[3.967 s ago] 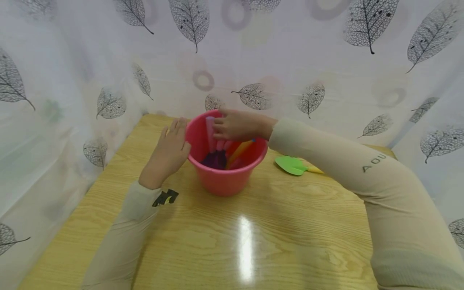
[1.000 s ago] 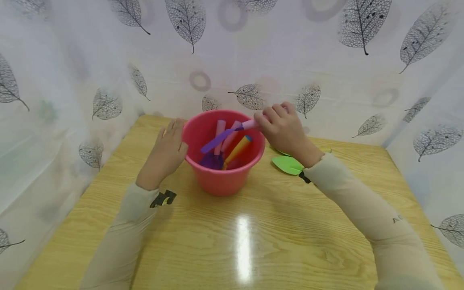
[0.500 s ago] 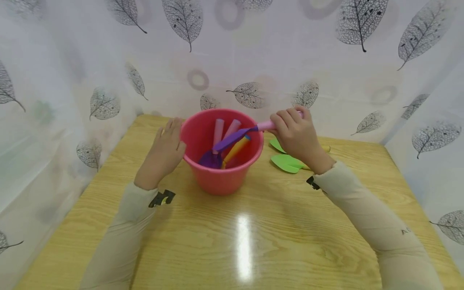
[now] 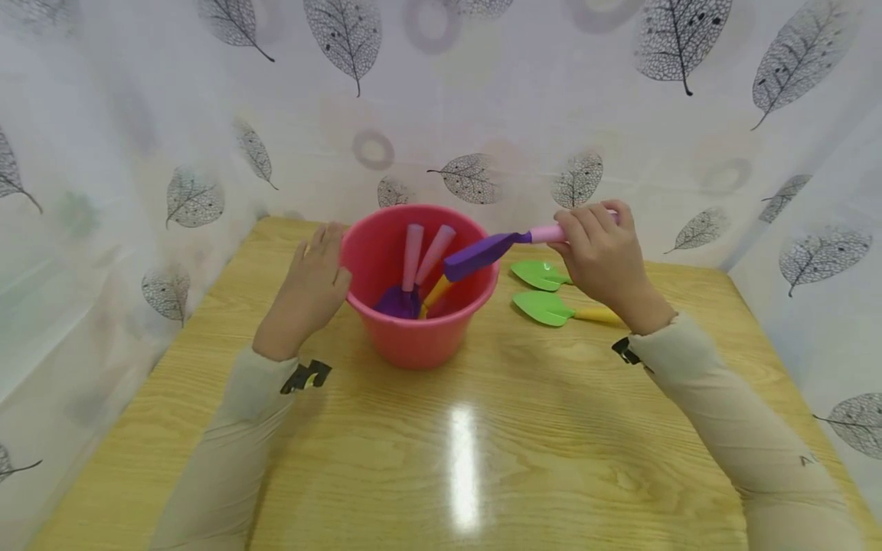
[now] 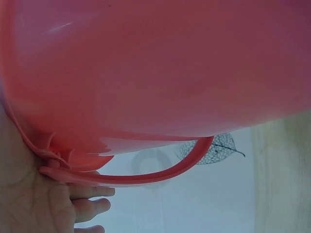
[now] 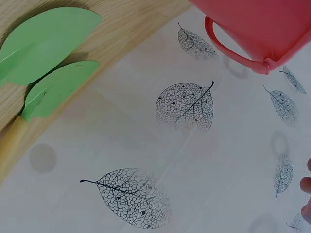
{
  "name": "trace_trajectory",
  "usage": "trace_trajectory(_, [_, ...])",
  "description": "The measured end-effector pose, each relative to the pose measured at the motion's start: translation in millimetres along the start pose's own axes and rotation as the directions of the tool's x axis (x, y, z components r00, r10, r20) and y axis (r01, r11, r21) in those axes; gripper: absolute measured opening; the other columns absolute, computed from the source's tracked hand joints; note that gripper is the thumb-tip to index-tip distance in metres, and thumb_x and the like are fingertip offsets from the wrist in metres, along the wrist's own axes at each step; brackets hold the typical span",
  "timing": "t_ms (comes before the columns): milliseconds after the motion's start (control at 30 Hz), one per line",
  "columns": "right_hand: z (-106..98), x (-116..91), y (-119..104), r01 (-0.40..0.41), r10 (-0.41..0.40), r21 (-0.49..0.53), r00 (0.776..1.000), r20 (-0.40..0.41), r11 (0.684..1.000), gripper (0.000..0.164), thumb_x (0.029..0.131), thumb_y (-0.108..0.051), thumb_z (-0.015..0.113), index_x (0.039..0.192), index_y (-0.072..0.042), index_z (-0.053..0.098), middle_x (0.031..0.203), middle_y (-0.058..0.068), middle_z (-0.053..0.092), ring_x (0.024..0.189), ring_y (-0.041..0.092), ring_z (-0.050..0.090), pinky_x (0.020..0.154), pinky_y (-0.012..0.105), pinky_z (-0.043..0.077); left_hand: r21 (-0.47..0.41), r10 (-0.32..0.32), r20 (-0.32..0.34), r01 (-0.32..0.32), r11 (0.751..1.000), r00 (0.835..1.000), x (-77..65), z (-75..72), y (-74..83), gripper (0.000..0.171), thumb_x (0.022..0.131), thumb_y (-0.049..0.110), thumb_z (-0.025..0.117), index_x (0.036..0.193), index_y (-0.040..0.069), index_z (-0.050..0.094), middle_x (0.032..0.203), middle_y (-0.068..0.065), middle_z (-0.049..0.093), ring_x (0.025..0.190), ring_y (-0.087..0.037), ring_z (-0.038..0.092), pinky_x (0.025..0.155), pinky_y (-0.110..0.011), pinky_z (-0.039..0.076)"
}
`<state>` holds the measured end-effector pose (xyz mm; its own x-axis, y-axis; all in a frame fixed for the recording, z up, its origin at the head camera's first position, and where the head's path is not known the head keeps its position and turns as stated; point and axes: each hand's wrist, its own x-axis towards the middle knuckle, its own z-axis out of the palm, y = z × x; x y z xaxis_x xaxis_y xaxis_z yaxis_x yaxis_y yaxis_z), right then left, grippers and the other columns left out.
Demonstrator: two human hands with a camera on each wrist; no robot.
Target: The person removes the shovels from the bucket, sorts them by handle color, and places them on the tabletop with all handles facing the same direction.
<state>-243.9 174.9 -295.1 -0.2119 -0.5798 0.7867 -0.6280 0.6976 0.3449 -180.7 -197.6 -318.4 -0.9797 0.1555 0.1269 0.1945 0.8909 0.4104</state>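
Note:
A pink plastic bucket (image 4: pixel 416 344) stands on the table, holding pink-handled purple tools and a yellow handle (image 4: pixel 435 293). My left hand (image 4: pixel 303 291) rests against its left rim with fingers extended; in the left wrist view the palm (image 5: pixel 34 199) touches the rim beside the hinge of the bucket's handle (image 5: pixel 146 178). My right hand (image 4: pixel 601 256) grips the pink handle of a purple toy shovel (image 4: pixel 482 255), whose blade tilts down leftward over the bucket's right rim. The right wrist view does not show the shovel; a few fingertips (image 6: pixel 306 185) appear at its edge.
Two green trowels with yellow handles lie right of the bucket: a front trowel (image 4: pixel 544 308) and a back trowel (image 4: pixel 540 275), partly behind my right hand. A leaf-patterned curtain (image 4: pixel 517 99) hangs around the wooden table (image 4: pixel 372 474).
My right hand, earlier inside the bucket, has lifted the purple shovel up and moved right with it. The green trowels are less covered. My left hand has stayed at the rim.

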Motion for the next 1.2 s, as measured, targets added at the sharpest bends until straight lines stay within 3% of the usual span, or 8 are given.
trace_trajectory(233, [-6, -10, 11, 0.013, -0.011, -0.040, 0.999, 0.031, 0.999, 0.045, 0.100, -0.036, 0.037, 0.090, 0.004, 0.056, 0.076, 0.020, 0.060, 0.069, 0.038, 0.056, 0.063, 0.048, 0.043, 0.001, -0.005, 0.007, 0.005, 1.000, 1.000, -0.2, 0.0, -0.9, 0.061, 0.096, 0.017, 0.029, 0.149, -0.002, 0.008, 0.156, -0.021, 0.014, 0.146, -0.038, 0.006, 0.118, -0.057, 0.002])
trace_trajectory(567, [-12, -23, 25, -0.036, 0.042, -0.070, 0.996, 0.080, 0.997, 0.045, 0.100, -0.035, 0.036, 0.089, 0.005, 0.052, 0.073, 0.021, 0.053, 0.068, 0.039, 0.051, 0.058, 0.047, 0.039, -0.008, 0.009, -0.015, -0.009, 1.000, 1.000, 1.1, 1.1, -1.9, 0.059, 0.094, 0.015, 0.030, 0.148, 0.000, 0.013, 0.154, -0.021, 0.023, 0.145, -0.037, 0.010, 0.117, -0.058, 0.004])
trace_trajectory(767, [-14, -29, 31, -0.067, 0.079, -0.090, 0.986, 0.147, 0.994, 0.029, 0.092, -0.024, 0.055, 0.088, 0.005, 0.050, 0.074, 0.021, 0.050, 0.068, 0.039, 0.048, 0.059, 0.048, 0.038, -0.008, 0.006, -0.007, -0.006, 1.000, 1.000, 0.3, 0.2, -1.5, 0.059, 0.094, 0.015, 0.029, 0.149, 0.000, 0.011, 0.155, -0.021, 0.021, 0.146, -0.038, 0.009, 0.117, -0.058, 0.003])
trace_trajectory(933, [-14, -36, 37, -0.083, 0.099, -0.100, 0.980, 0.171, 0.992, 0.028, 0.086, -0.020, 0.064, 0.088, 0.005, 0.051, 0.074, 0.021, 0.052, 0.067, 0.038, 0.049, 0.058, 0.047, 0.037, 0.003, 0.002, -0.001, -0.002, 1.000, 1.000, -0.3, -0.2, -0.7, 0.060, 0.095, 0.016, 0.028, 0.149, -0.001, 0.010, 0.155, -0.021, 0.018, 0.146, -0.037, 0.008, 0.117, -0.058, 0.005])
trace_trajectory(1200, [-12, -47, 45, -0.098, 0.114, -0.116, 0.984, 0.134, 0.988, 0.043, 0.098, -0.035, 0.040, 0.085, 0.005, 0.049, 0.069, 0.021, 0.049, 0.063, 0.038, 0.047, 0.054, 0.047, 0.035, 0.005, 0.008, 0.012, -0.008, 1.000, 1.000, -1.7, -2.6, 0.5, 0.060, 0.096, 0.015, 0.026, 0.149, -0.006, 0.007, 0.156, -0.023, 0.014, 0.146, -0.039, 0.007, 0.117, -0.057, 0.003])
